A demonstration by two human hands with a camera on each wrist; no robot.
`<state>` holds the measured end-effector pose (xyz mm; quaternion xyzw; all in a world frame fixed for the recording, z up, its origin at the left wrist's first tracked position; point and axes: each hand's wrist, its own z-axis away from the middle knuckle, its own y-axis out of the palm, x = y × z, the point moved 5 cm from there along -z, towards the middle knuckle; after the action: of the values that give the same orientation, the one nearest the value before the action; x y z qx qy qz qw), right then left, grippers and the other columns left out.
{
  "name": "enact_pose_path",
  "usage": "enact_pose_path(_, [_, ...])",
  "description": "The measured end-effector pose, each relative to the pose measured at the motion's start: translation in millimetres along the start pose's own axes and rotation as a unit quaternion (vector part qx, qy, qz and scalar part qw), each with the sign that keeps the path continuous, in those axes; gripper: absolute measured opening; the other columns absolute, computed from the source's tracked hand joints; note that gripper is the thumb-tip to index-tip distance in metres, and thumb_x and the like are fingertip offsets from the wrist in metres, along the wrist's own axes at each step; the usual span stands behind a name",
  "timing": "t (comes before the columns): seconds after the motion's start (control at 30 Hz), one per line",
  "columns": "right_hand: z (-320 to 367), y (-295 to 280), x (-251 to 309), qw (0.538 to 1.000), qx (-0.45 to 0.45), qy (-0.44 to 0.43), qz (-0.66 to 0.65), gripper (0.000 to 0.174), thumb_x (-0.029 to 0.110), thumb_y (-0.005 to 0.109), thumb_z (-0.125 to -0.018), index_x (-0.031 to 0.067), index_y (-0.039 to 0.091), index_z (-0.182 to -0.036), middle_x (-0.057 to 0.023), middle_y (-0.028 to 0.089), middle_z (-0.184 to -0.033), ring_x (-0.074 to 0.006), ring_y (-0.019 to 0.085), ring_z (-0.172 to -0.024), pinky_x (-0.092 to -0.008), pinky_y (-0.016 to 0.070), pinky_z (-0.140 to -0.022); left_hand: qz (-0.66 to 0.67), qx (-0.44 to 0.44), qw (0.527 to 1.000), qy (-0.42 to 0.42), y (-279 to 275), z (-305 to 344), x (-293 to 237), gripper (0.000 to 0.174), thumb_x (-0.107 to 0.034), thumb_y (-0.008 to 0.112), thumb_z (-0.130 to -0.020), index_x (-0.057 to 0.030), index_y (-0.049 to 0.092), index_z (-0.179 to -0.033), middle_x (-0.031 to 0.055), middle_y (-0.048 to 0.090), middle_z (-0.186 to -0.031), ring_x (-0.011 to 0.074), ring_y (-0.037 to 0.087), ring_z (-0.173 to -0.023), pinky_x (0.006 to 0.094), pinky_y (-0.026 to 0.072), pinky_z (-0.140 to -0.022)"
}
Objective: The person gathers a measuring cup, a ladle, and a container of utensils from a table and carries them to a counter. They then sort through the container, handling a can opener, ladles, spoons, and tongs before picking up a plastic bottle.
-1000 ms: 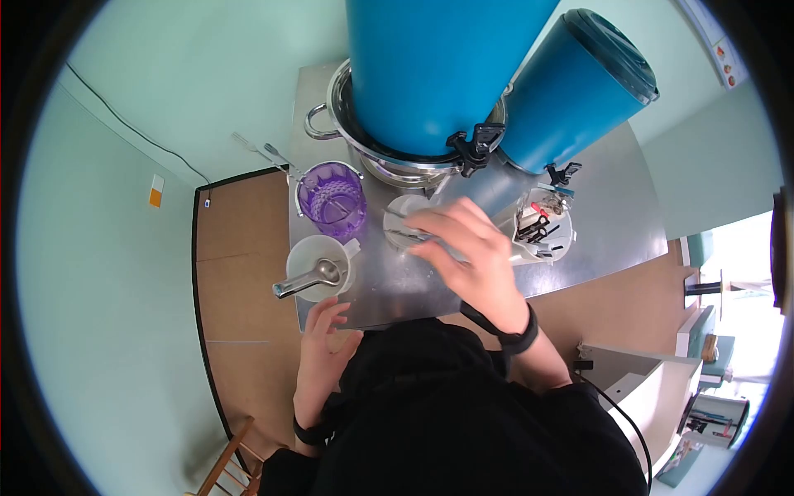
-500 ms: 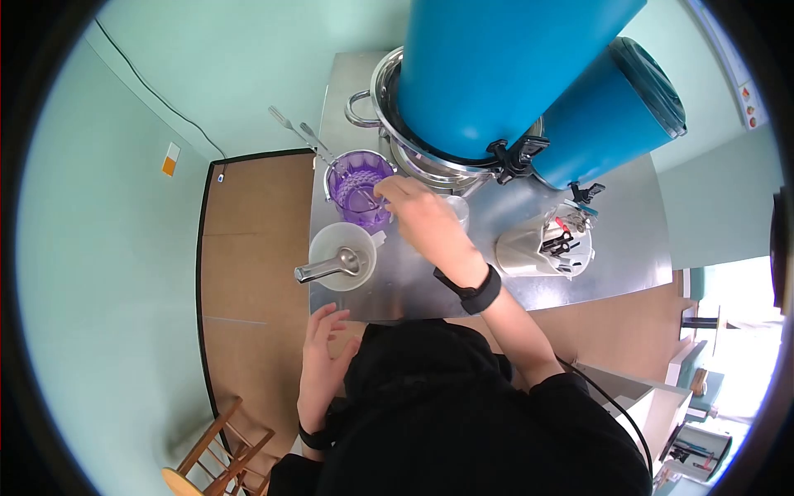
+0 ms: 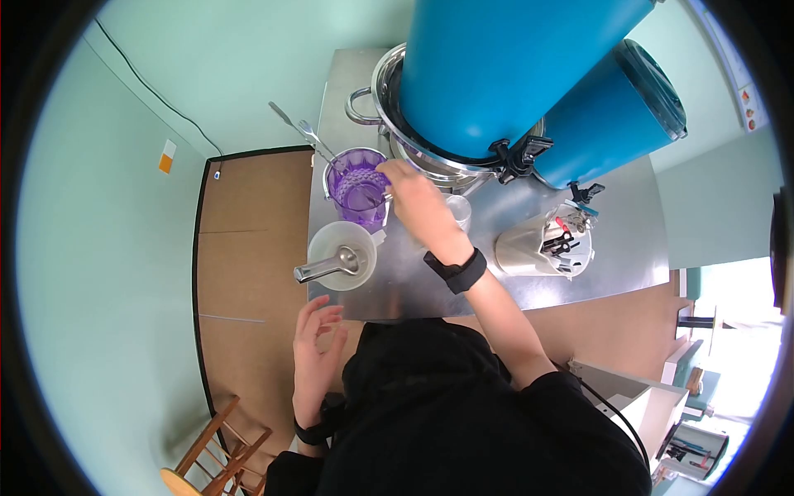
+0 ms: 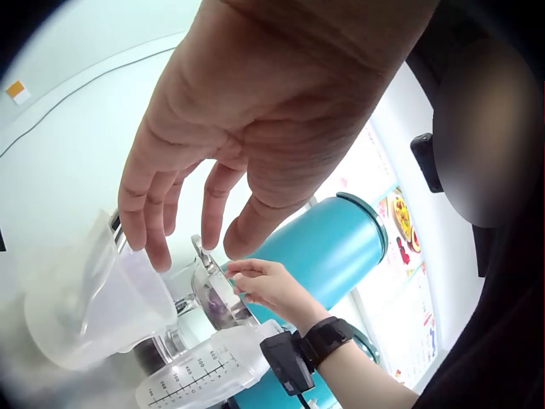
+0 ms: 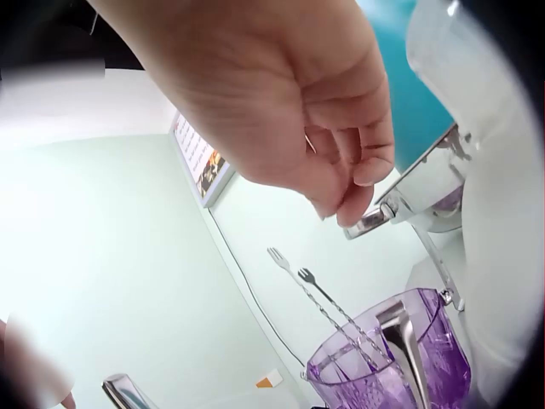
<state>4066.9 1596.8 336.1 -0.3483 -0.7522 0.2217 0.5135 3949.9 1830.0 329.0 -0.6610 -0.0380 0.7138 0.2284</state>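
Observation:
My right hand (image 3: 418,202) is over the right side of a purple faceted ice bucket (image 3: 357,178). In the right wrist view its fingers curl in, thumb close to the fingertips, with nothing visible between them. Below it, a shiny bent metal utensil (image 5: 403,345) stands in the bucket (image 5: 460,358) beside two twisted-handle bar spoons with forked ends (image 5: 300,277). My left hand (image 3: 316,355) hangs at the table's front edge, fingers spread and loosely bent, holding nothing. Close ahead of it is a translucent measuring jug (image 3: 322,240) with a metal scoop (image 3: 331,266) lying across its mouth.
A large blue drink barrel (image 3: 480,83) with a black tap rises behind a steel pot (image 3: 385,78). Another blue barrel (image 3: 604,124) leans right in view. A clear cup (image 3: 459,211) and a jug of utensils (image 3: 521,252) stand on the steel table (image 3: 620,240).
My right hand has moved left from over the clear cup, where it held a metal utensil, to the purple bucket. Lately it shifted slightly up from the utensil there. The left hand stays nearly still.

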Motion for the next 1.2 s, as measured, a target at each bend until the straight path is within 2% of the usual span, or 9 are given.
enact_pose_path(0.23, [9.9, 1.1, -11.0, 0.996, -0.028, 0.045, 0.07, 0.033, -0.01, 0.052, -0.072, -0.0014, 0.051, -0.104, -0.0218, 0.058, -0.095, -0.0373, 0.062, -0.085, -0.0397, 0.0537, -0.069, 0.006, 0.013, 1.0, 0.005, 0.9, -0.5, 11.8, 0.028, 0.002, 0.059, -0.079, -0.0023, 0.058, -0.106, 0.0103, 0.049, -0.124, 0.0191, 0.058, -0.098, 0.0292, 0.0476, -0.081])
enact_pose_path(0.37, [22.0, 43.6, -15.8, 0.975, 0.118, 0.16, 0.096, 0.026, 0.001, 0.055, -0.078, 0.0003, 0.055, -0.105, -0.023, 0.059, -0.094, -0.0366, 0.062, -0.088, -0.0412, 0.0526, -0.073, -0.012, 0.034, 0.999, 0.014, 5.7, -2.6, 7.9, 0.028, 0.004, 0.056, -0.08, -0.0007, 0.056, -0.108, 0.0102, 0.049, -0.123, 0.0171, 0.058, -0.095, 0.027, 0.0474, -0.08])
enact_pose_path(0.47, [19.3, 55.4, -9.7, 0.975, 0.078, 0.099, 0.182, 0.021, -0.001, 0.056, -0.076, 0.0001, 0.055, -0.097, -0.018, 0.059, -0.089, -0.0296, 0.064, -0.082, -0.0372, 0.0543, -0.066, -0.013, 0.043, 0.999, 0.013, 6.0, -4.1, 9.3, 0.027, 0.003, 0.056, -0.081, -0.0009, 0.055, -0.108, 0.0097, 0.049, -0.123, 0.017, 0.058, -0.095, 0.0271, 0.0473, -0.08])
enact_pose_path(0.7, [37.0, -136.1, 88.6, 0.99, -0.096, 0.079, 0.068, 0.023, -0.002, 0.056, -0.077, 0.001, 0.056, -0.1, -0.0171, 0.061, -0.094, -0.032, 0.063, -0.085, -0.0388, 0.0525, -0.064, 0.024, 0.033, 0.999, 0.013, 4.1, -8.9, 13.7, 0.022, 0.002, 0.056, -0.083, 0.0006, 0.056, -0.105, 0.0116, 0.049, -0.122, 0.0175, 0.059, -0.092, 0.0278, 0.0485, -0.079])
enact_pose_path(0.73, [49.0, -180.3, 96.7, 0.982, -0.155, 0.055, 0.09, 0.026, -0.004, 0.058, -0.066, -0.0003, 0.057, -0.091, -0.0149, 0.06, -0.085, -0.0301, 0.063, -0.073, -0.037, 0.0522, -0.06, 0.041, 0.027, 0.999, 0.015, 4.8, -11.2, 14.6, 0.021, 0.002, 0.056, -0.084, 0.0006, 0.056, -0.104, 0.0117, 0.049, -0.122, 0.0169, 0.058, -0.092, 0.0275, 0.0483, -0.079])
enact_pose_path(0.83, [87.8, -289.1, 97.4, 0.914, -0.318, 0.235, 0.087, 0.015, -0.001, 0.058, -0.078, 0.0035, 0.062, -0.092, -0.0164, 0.063, -0.08, -0.0316, 0.064, -0.071, -0.0367, 0.0504, -0.06, 0.055, 0.022, 0.998, 0.025, 10.4, -17.3, 9.1, 0.018, 0.002, 0.054, -0.085, 0.0008, 0.056, -0.103, 0.0116, 0.05, -0.121, 0.0155, 0.058, -0.09, 0.0271, 0.0473, -0.08])
enact_pose_path(0.87, [92.6, -307.2, 87.7, 0.907, -0.337, 0.209, 0.142, 0.015, -0.002, 0.057, -0.077, 0.0014, 0.062, -0.091, -0.0175, 0.063, -0.08, -0.032, 0.064, -0.072, -0.0368, 0.0504, -0.062, 0.06, 0.023, 0.998, 0.025, 12.6, -19.1, 9.0, 0.017, 0.002, 0.054, -0.085, 0.001, 0.056, -0.102, 0.0115, 0.05, -0.12, 0.0155, 0.058, -0.09, 0.0271, 0.0471, -0.081])
enact_pose_path(0.97, [82.6, -327.3, 29.4, 0.91, -0.303, 0.129, 0.251, 0.018, -0.005, 0.056, -0.076, -0.0025, 0.062, -0.092, -0.0203, 0.063, -0.083, -0.0343, 0.063, -0.075, -0.0375, 0.05, -0.069, 0.063, 0.031, 0.997, 0.032, 19.1, -25.3, 7.5, 0.016, 0.002, 0.054, -0.086, 0.0015, 0.056, -0.101, 0.0113, 0.05, -0.12, 0.0157, 0.058, -0.089, 0.0273, 0.0466, -0.081])
enact_pose_path(1.2, [46.6, -272.6, -76.0, 0.972, -0.196, 0.039, 0.126, 0.02, -0.008, 0.053, -0.073, -0.0034, 0.06, -0.091, -0.0195, 0.062, -0.092, -0.0379, 0.06, -0.083, -0.0421, 0.0479, -0.073, 0.01, 0.057, 0.996, 0.061, 28.7, -25.2, -7.1, 0.017, 0.002, 0.053, -0.085, 0.0017, 0.055, -0.102, 0.0117, 0.05, -0.118, 0.017, 0.059, -0.089, 0.0282, 0.047, -0.081])
